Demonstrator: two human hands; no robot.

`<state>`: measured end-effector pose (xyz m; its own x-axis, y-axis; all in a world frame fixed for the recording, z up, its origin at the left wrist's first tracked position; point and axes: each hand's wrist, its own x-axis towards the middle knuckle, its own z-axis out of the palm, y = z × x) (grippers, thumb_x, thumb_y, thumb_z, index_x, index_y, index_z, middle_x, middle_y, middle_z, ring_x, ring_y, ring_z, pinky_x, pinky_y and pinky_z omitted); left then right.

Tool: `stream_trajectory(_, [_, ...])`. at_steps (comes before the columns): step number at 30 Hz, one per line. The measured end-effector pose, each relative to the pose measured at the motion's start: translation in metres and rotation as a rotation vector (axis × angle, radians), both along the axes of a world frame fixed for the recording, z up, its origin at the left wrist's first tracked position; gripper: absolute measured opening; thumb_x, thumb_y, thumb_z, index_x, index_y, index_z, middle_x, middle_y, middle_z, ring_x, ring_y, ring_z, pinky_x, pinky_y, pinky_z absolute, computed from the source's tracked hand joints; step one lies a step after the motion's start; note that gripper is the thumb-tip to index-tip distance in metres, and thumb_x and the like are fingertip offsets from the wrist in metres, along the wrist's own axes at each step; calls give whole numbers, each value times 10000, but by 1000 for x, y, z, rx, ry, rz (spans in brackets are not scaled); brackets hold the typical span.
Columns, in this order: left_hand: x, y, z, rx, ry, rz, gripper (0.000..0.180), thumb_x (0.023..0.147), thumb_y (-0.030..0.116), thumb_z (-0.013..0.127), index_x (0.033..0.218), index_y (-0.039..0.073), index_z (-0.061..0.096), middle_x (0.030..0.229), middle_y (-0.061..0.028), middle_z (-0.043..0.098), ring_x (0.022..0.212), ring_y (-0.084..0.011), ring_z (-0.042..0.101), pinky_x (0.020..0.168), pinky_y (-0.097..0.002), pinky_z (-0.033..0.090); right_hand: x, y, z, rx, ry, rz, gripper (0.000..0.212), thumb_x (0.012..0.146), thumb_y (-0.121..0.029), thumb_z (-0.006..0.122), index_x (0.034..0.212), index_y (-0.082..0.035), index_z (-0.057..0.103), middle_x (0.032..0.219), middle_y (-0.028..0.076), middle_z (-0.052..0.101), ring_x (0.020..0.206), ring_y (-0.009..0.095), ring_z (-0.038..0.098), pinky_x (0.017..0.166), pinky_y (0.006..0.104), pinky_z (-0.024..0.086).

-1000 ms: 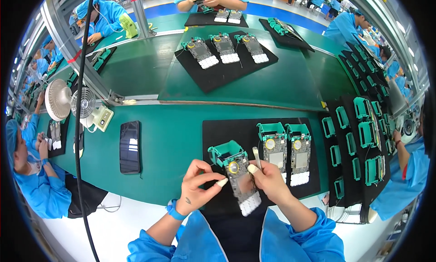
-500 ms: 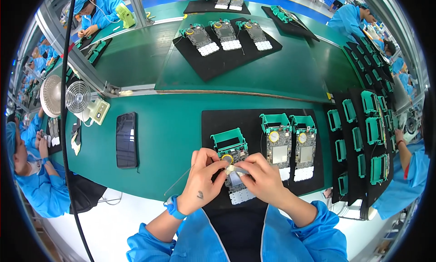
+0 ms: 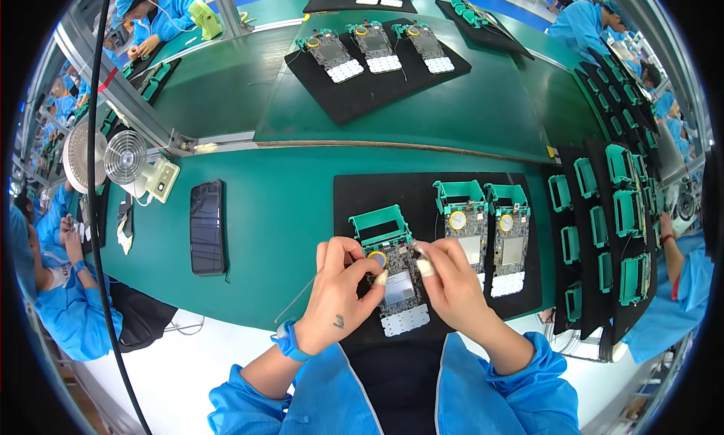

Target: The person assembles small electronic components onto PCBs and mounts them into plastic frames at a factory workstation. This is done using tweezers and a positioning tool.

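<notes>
A circuit board point(image 3: 398, 284) with a green plastic frame point(image 3: 381, 225) at its far end and a white, dotted near end lies in front of me. My left hand point(image 3: 341, 284) is closed at its left edge, beside the round yellow-rimmed coin cell point(image 3: 376, 259); what its fingertips pinch is hidden. A thin wire point(image 3: 296, 305) sticks out left from behind this hand. My right hand point(image 3: 454, 284) is pinched over the board's right edge, a small greyish tip showing at its fingers, too small to name. Pale finger cots cover some fingertips.
Two similar boards point(image 3: 468, 242) point(image 3: 510, 246) lie to the right on the black mat point(image 3: 354, 190). A phone point(image 3: 207, 227) and small fans point(image 3: 127, 157) stand left. Black racks of green frames point(image 3: 603, 239) rise at right. Across a rail, another mat point(image 3: 339, 107) bears three boards. Co-workers sit around.
My hands, together over the board half a second ago, have drawn apart. The right hand has moved right and up to the board's right edge, uncovering its middle. The pale strip between them no longer shows.
</notes>
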<state>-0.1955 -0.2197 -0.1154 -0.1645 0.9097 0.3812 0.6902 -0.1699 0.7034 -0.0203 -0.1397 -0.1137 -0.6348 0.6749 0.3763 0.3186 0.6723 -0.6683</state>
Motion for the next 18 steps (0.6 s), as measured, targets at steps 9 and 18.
stream_trajectory(9, [3,1,7,-50,53,53,170,663,13,728,812,28,648,936,-95,462,869,-275,458,696,-353,430,14,-13,3,-170,-114,-88,397,843,-32,592,1233,-62,525,984,97,498,649,231,594,513,343,494])
stream_trajectory(18, [10,0,11,-87,63,76,177,662,4,724,824,22,653,934,-95,466,876,-275,460,715,-359,432,15,-17,4,-161,-171,-20,419,815,63,581,1211,-73,571,981,94,462,657,183,553,550,301,467])
